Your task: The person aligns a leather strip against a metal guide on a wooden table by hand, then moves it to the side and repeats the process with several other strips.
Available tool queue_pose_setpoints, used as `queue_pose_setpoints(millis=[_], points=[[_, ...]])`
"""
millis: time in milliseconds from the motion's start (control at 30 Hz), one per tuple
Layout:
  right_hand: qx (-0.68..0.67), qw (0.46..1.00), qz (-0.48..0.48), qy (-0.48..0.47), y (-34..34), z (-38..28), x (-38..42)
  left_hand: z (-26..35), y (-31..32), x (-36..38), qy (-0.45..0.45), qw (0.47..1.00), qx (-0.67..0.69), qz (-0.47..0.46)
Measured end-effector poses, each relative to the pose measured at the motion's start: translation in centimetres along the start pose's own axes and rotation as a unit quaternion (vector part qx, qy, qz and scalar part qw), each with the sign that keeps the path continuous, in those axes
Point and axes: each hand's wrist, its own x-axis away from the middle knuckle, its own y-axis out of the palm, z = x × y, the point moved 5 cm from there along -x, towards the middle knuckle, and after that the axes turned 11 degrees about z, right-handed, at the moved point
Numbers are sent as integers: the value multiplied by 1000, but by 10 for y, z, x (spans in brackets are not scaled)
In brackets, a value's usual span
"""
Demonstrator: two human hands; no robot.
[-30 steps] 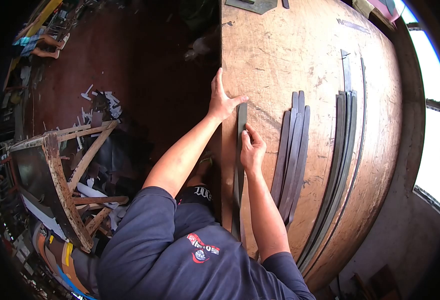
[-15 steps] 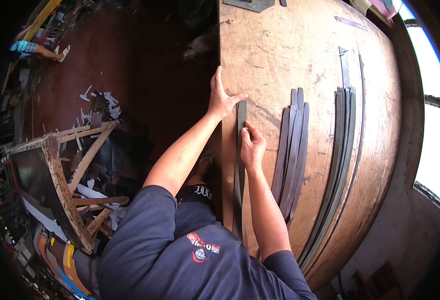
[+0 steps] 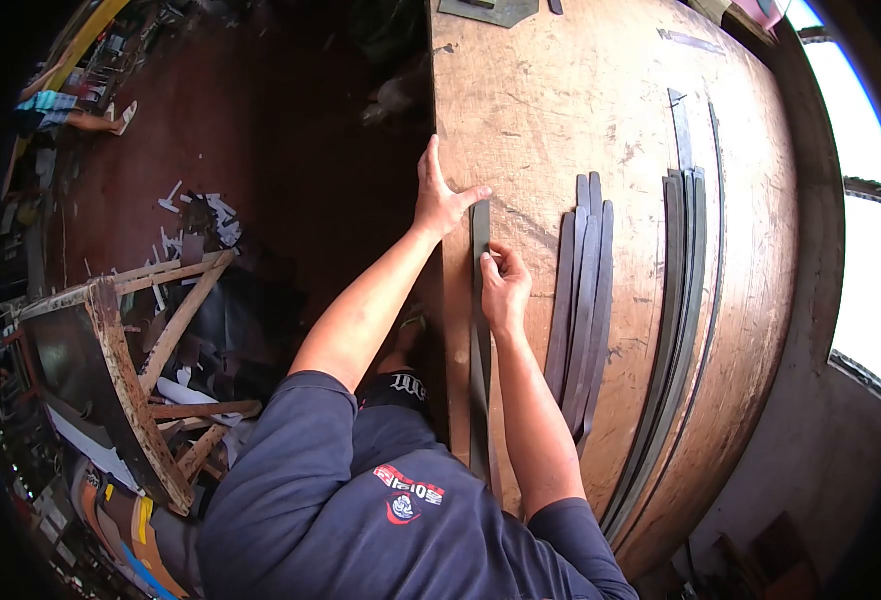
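Note:
A long, dark, flat strip [image 3: 481,235] lies along the left edge of the wooden table, its lower part running toward my body. My left hand [image 3: 443,205] is at the strip's far end, fingers stretched forward past the table edge and thumb spread to the right, its tip by the strip's end. Beside the strip's right edge is my right hand [image 3: 507,290], with fingers curled and thumb and fingertips pinched at that edge. To the right of this hand lies a bundle of similar dark strips [image 3: 583,300] with rounded ends.
Farther right on the wooden table [image 3: 551,110] lie another bundle of long strips [image 3: 676,290] and a thin single strip [image 3: 716,200]. A dark flat piece [image 3: 496,10] is at the far edge. Left are a wooden frame [image 3: 126,380], white scraps [image 3: 223,220] and a person's leg [image 3: 96,122].
The view has shifted slightly, so the table and strips appear a little to the left. Both hands stay in nearly the same place on the strip.

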Motion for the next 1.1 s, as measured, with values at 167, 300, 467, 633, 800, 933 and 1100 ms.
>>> queue_pose_setpoints(millis=[167, 300, 467, 633, 800, 933, 1100], points=[[9, 1000, 13, -4, 0, 1, -2, -2, 0, -1, 7, 1000, -1, 2], [-3, 1000, 15, 3, 0, -1, -2, -15, 2, -5, 19, 1000, -20, -11], [-4, 1000, 10, 12, 1, 4, -4, -11, -1, 4, -18, 995, -60, -77], [-23, 999, -6, 26, 1, 8, -6, -2, -2, 10, -41, 982, -138, -125], [-11, 999, -26, 28, -15, 10, 12, -1, 0, 8, -50, 977, -165, -129], [-53, 994, -69, 60, -39, 28, 42, -6, 2, 6, -52, 977, -165, -124], [-69, 994, -69, 40, -48, 35, 58, -1, 1, 5, -61, 972, -183, -130]])
